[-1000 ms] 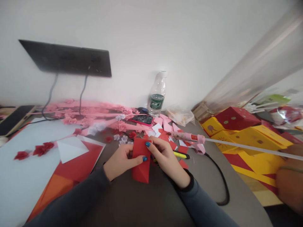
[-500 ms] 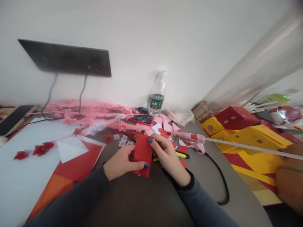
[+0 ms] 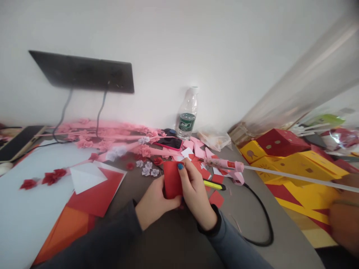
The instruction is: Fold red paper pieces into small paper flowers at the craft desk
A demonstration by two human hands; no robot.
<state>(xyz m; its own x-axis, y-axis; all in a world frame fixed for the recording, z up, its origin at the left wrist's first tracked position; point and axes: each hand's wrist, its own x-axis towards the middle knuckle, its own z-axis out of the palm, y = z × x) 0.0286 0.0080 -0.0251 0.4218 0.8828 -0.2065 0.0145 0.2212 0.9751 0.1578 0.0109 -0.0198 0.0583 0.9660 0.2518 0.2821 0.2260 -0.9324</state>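
A piece of red paper (image 3: pixel 172 181) is held upright in front of me between both hands. My left hand (image 3: pixel 157 201) grips its lower left part, with the thumb laid across the front. My right hand (image 3: pixel 195 194) pinches its right edge, the blue-nailed thumb pressed near the top. The lower end of the paper is hidden behind my fingers. Just right of my right hand lies a yellow and black cutter (image 3: pixel 214 185). Beyond it rests a pink glue gun (image 3: pixel 224 163) with a long glue stick poking out of its back. Small white paper flowers (image 3: pixel 146 170) lie behind my hands.
A water bottle (image 3: pixel 187 116) stands against the wall, beside a phone (image 3: pixel 169 143). Pink paper flower stems (image 3: pixel 112 130) spread along the back. Red sheets (image 3: pixel 98 198) lie at left, yellow boxes (image 3: pixel 303 164) at right. A black cable (image 3: pixel 270 224) curves over the table. Another person's arm (image 3: pixel 346 220) shows at the right edge.
The red paper now shows shorter, its lower part covered by my hands. My left hand has moved right and down, closer to my right hand, and its thumb now reaches toward the right hand.
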